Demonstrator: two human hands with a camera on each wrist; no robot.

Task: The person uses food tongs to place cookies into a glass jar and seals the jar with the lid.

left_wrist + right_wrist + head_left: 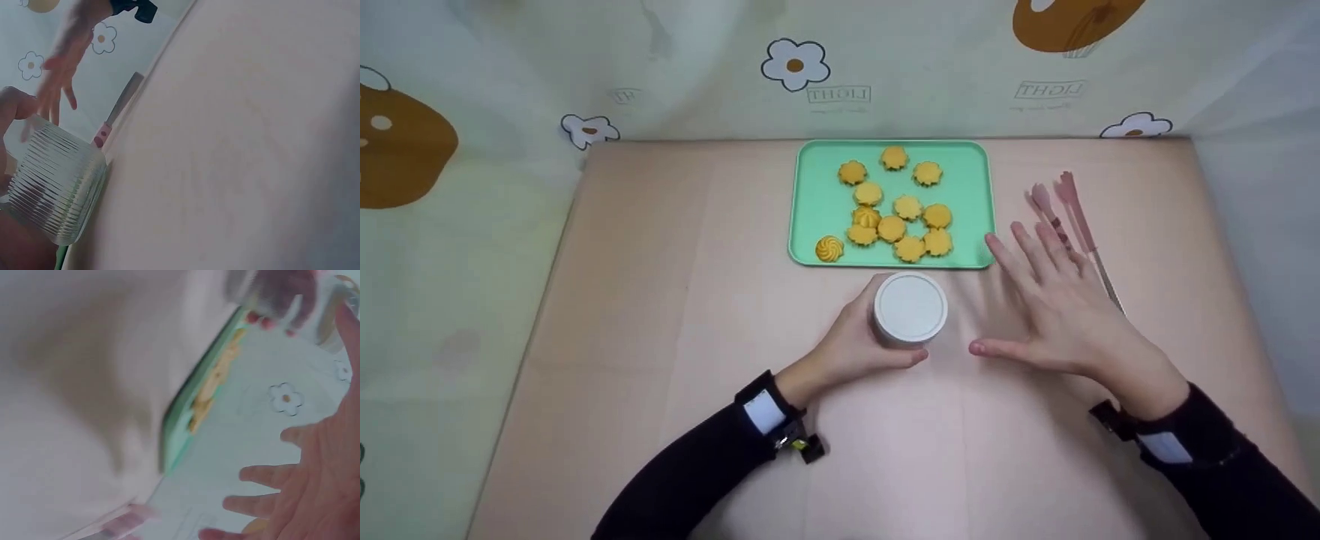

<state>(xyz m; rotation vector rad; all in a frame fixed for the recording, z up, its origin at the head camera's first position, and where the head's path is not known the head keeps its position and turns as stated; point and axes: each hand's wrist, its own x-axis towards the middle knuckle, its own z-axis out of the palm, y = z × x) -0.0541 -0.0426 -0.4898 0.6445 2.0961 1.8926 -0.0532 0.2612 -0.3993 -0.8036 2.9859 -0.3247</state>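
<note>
My left hand (851, 345) grips a clear ribbed jar (59, 180) around its side. A round white lid (911, 306) tops the jar, which is held upright just in front of the green tray. To the right of it, my right hand (1057, 311) is spread over the table, fingers extended and thumb apart, holding nothing. In the right wrist view its fingers (261, 506) are splayed, and the jar appears blurred at the top. Several yellow flower-shaped cookies (908, 207) lie on the tray (810, 202), mostly flat side up.
Beyond my right hand lie two pink ends with a thin metal strip, looking like tongs (1078, 214), partly hidden by the fingers. A pale pink cover (697, 225) spreads over the table. A printed curtain (697, 67) stands behind it and at both sides.
</note>
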